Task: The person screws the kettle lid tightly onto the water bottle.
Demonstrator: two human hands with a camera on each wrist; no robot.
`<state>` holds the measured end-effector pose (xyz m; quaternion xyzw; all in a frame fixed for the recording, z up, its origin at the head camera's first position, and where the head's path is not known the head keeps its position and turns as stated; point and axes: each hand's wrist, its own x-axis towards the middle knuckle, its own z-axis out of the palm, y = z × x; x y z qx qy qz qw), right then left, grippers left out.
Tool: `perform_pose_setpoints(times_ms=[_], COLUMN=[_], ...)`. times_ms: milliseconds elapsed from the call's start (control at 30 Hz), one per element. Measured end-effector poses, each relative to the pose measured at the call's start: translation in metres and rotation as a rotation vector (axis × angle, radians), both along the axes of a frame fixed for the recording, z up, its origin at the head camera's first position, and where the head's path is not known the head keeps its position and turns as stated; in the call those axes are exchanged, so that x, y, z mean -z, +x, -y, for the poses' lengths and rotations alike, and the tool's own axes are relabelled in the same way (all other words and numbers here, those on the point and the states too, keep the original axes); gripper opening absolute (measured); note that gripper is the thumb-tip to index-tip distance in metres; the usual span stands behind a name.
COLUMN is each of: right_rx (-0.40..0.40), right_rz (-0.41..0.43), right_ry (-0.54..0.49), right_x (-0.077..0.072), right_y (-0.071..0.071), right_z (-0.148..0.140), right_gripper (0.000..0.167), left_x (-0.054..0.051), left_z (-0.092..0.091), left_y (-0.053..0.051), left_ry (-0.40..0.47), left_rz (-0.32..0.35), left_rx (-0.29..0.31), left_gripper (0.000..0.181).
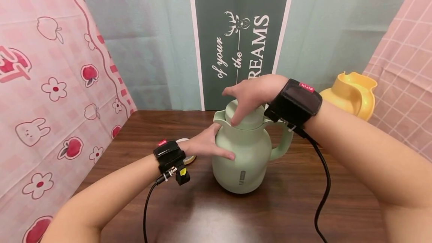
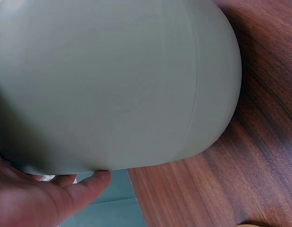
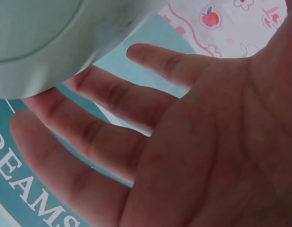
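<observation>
The jug (image 1: pixel 248 155) stands upright on the table (image 1: pixel 283 205), left hand (image 1: pixel 206 142) wide-fingered around its left side, right hand (image 1: pixel 254 93) holding the lid (image 1: pixel 251 121) with spread fingers. Should the left grip slip, the jug could tip

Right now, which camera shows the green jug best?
Head: only it frames the whole shape of the green jug on the table, with spout, handle and lid. Left wrist shows a close, cropped stretch of smooth body; right wrist, just a curved pale piece, upper left.
</observation>
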<state>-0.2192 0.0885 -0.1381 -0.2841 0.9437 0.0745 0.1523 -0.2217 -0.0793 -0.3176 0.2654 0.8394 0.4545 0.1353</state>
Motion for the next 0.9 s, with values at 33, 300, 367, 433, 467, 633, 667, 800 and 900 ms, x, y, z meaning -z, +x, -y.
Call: perform_pose_setpoints(times_ms=[33,300,367,433,467,633,667,800,900], right_rx=[-0.006,-0.027,-0.031,-0.037,-0.04,-0.046,-0.047,-0.047,-0.05], right_rz=[0.001,0.013,0.023,0.024,0.023,0.007,0.005,0.005,0.003], right_ry=[-0.001,-0.021,-0.03,-0.035,-0.037,-0.04,-0.041,-0.045,-0.062], right_x=[0.0,0.001,0.001,0.001,0.002,0.0,-0.001,-0.001,0.0], right_y=[0.0,-0.001,-0.001,-0.001,0.0,0.001,0.001,0.001,0.001], right_z=[0.0,-0.003,-0.004,-0.005,-0.006,-0.007,-0.008,-0.01,-0.012], right_gripper=[0.086,0.087,0.087,0.087,0.086,0.085,0.085,0.085,0.085], left_x=[0.0,0.002,0.002,0.002,0.002,0.001,0.001,0.001,-0.007], left_z=[0.0,0.001,0.001,0.001,0.001,0.0,0.0,-0.001,-0.002], left_y=[0.0,-0.001,-0.001,-0.001,-0.001,-0.002,-0.002,-0.001,0.006], left_ry=[0.0,0.026,0.018,0.014,0.01,0.012,0.011,0.022,0.04], left_rz=[0.001,0.007,0.0,-0.006,-0.009,-0.022,-0.02,-0.014,0.007], left_rx=[-0.002,0.025,0.021,0.019,0.016,0.015,0.013,0.021,0.032], left_gripper=[0.078,0.076,0.076,0.077,0.077,0.078,0.078,0.078,0.077])
